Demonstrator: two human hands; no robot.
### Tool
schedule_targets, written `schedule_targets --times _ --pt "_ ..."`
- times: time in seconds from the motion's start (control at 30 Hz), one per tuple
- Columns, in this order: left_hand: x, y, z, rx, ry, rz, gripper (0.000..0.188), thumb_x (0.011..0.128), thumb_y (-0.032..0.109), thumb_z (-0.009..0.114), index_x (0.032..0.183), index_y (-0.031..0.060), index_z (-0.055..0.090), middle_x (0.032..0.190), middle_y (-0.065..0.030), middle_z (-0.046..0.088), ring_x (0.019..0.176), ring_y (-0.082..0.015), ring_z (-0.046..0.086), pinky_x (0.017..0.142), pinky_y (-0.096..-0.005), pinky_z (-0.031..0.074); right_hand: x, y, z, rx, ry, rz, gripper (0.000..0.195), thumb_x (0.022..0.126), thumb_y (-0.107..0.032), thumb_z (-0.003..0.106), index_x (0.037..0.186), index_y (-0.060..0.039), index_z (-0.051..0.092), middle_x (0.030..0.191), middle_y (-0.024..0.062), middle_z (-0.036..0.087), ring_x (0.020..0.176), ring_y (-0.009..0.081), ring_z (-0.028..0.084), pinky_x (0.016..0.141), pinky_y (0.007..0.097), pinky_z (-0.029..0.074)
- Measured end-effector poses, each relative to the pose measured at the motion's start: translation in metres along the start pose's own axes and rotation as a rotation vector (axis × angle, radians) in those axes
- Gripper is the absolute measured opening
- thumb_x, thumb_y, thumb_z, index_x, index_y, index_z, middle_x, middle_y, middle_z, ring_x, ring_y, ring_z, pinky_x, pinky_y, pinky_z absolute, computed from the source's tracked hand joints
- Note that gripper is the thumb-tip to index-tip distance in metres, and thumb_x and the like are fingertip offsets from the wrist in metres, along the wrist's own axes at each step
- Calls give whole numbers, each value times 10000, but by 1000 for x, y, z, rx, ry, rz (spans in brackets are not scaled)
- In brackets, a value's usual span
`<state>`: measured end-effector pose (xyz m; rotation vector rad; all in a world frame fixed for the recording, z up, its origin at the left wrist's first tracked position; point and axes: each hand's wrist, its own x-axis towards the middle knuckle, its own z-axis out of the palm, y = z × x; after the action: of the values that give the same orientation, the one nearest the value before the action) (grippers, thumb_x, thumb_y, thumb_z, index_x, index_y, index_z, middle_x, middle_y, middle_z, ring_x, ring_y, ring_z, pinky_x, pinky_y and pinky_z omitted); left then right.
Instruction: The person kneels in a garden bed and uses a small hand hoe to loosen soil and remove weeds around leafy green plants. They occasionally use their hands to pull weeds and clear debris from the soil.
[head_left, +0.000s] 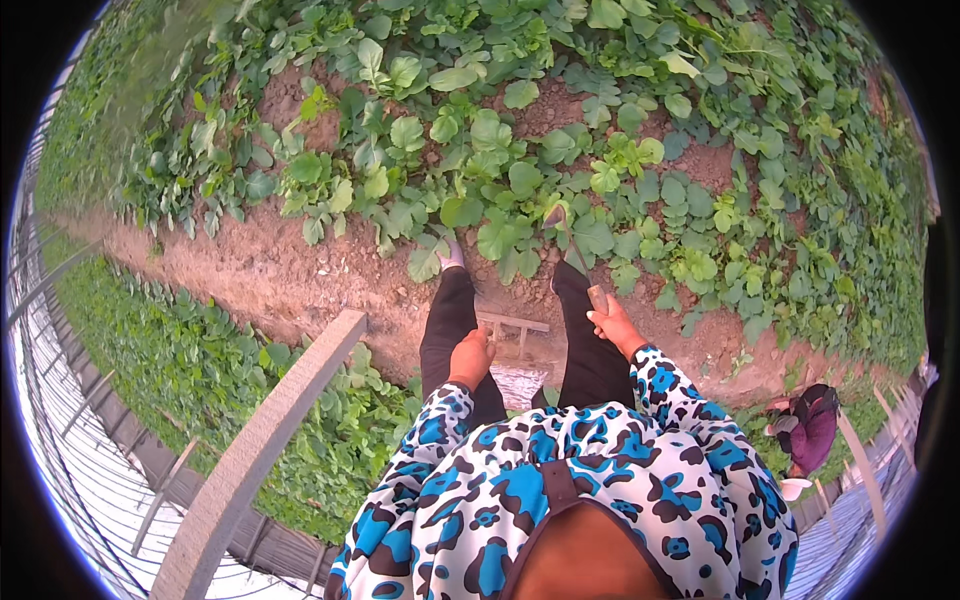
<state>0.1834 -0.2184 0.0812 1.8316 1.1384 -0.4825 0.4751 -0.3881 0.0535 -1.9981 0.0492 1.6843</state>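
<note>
My right hand (616, 327) grips the wooden handle (598, 298) of a short hand hoe. The thin metal neck runs up from the handle to a small blade (555, 217) among the leaves, above my right knee. My left hand (472, 358) is curled into a fist over my left thigh, and no object shows in it. Before me grow broad-leaved green plants (491, 176) in reddish-brown soil (285, 259). One shoe (451, 255) shows at the plants' edge, partly covered by a leaf.
Between my legs are a small wooden frame (517, 322) and a shiny crinkled sheet (519, 381). A concrete post (262, 442) slants up at the left. Another person in purple (814, 431) bends at the right. More plants (225, 360) grow behind the soil strip.
</note>
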Motion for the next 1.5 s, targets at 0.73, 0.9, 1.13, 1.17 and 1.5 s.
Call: schedule_targets --times 0.73,0.9,1.13,1.17,1.5 --pt "-100 -189 -96 -52 -46 -164 275 941 227 494 1083 43 641 969 -218 677 929 -398 639 809 -448 488 -202 114 -27 675 383 433 258 918 -304 615 1056 -146 466 678 27 524 521 154 523 439 317 408" --pt "-98 -93 -144 79 -35 -268 256 922 258 532 1024 66 667 901 -184 683 870 -343 656 777 -420 497 -206 135 -3 660 320 404 293 904 -339 617 1073 -153 467 713 22 511 569 158 536 451 340 402" --pt "-86 -26 -137 225 -107 -312 325 908 309 535 1097 84 674 1011 -213 684 1016 -372 634 878 -429 480 -182 135 -35 752 329 355 258 910 -307 611 1037 -137 466 698 29 508 539 165 507 454 335 396" --pt "-81 -13 -141 262 -167 -176 322 908 307 527 1092 85 672 987 -205 691 1009 -374 637 862 -438 484 -182 144 -47 758 322 357 247 915 -298 606 1037 -138 464 692 28 506 538 161 508 453 327 396" --pt "-79 109 -152 124 189 -197 266 934 189 532 1092 7 645 893 -121 685 745 -197 660 618 -322 529 -185 224 -158 552 386 339 321 885 -232 650 1082 -37 489 694 71 543 533 180 546 451 326 442"
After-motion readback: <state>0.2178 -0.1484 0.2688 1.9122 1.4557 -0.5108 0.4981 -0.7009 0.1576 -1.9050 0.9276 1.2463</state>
